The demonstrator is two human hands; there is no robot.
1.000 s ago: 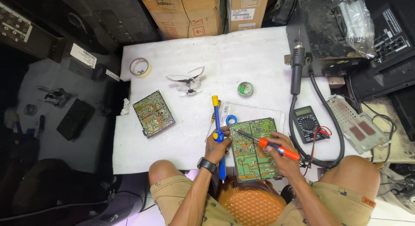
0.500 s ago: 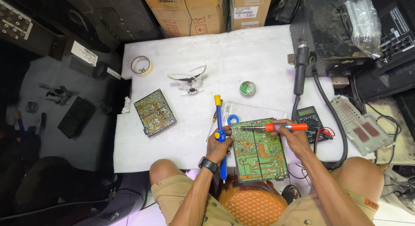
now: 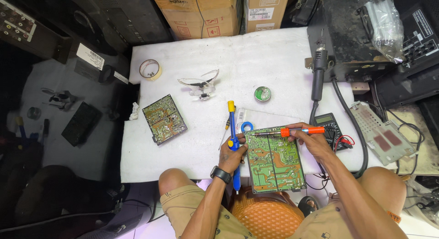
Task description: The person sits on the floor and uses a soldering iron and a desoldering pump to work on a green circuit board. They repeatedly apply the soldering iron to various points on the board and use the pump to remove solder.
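A green circuit board (image 3: 274, 161) lies at the near edge of the white table (image 3: 228, 65), over my knees. My left hand (image 3: 232, 156) grips a blue desoldering pump with a yellow top (image 3: 232, 124) at the board's left edge. My right hand (image 3: 313, 143) holds an orange-handled soldering iron (image 3: 292, 131), lying almost level, its metal tip over the board's top left corner.
A second green board (image 3: 163, 119) lies to the left. Clear glasses (image 3: 200, 86), a tape roll (image 3: 150, 69) and a round green tin (image 3: 262, 93) sit farther back. A multimeter (image 3: 330, 125), hot-air handle (image 3: 318, 72) and cables crowd the right. An orange basket (image 3: 265, 216) sits between my legs.
My right hand has swung the soldering iron from a slant over the board's middle up to its top edge, where it now lies level. The left hand keeps hold of the pump.
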